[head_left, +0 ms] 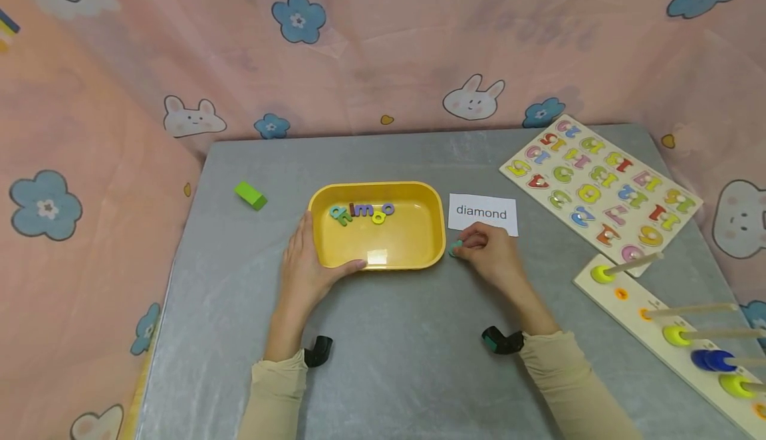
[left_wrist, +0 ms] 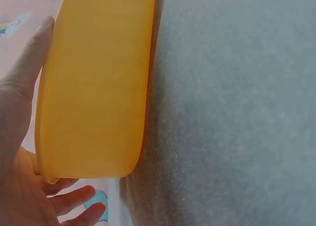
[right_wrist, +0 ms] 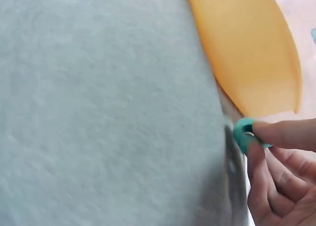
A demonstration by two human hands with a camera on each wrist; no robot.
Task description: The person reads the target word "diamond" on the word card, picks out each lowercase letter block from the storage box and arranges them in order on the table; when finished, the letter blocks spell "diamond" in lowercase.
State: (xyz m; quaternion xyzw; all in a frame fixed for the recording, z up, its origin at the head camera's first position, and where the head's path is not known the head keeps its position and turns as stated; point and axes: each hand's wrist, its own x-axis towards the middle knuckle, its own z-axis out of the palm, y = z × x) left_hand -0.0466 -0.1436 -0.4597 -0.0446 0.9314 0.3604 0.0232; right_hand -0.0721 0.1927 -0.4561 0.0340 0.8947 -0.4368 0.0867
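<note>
A yellow tray (head_left: 413, 237) stands on the table with several small coloured letters (head_left: 362, 211) inside, toward its back left. My left hand (head_left: 306, 264) rests at the tray's front left corner. Its thumb lies along the front rim, and its straight fingers reach along the left side. Just off the tray's right end, my right hand (head_left: 493, 254) pinches a small teal letter (right_wrist: 241, 133) between thumb and fingers, close over the table. Which letter it is stays hidden by the fingers. Behind that hand lies a white card (head_left: 481, 209) printed "diamond", its front edge partly covered.
A board of coloured number pieces (head_left: 598, 184) lies at the back right. In front of it is a wooden peg board (head_left: 634, 307) with upright rods and yellow and blue rings. At the back left sits a green block (head_left: 250, 195). A patterned pink cloth (head_left: 371, 74) hangs behind the grey table.
</note>
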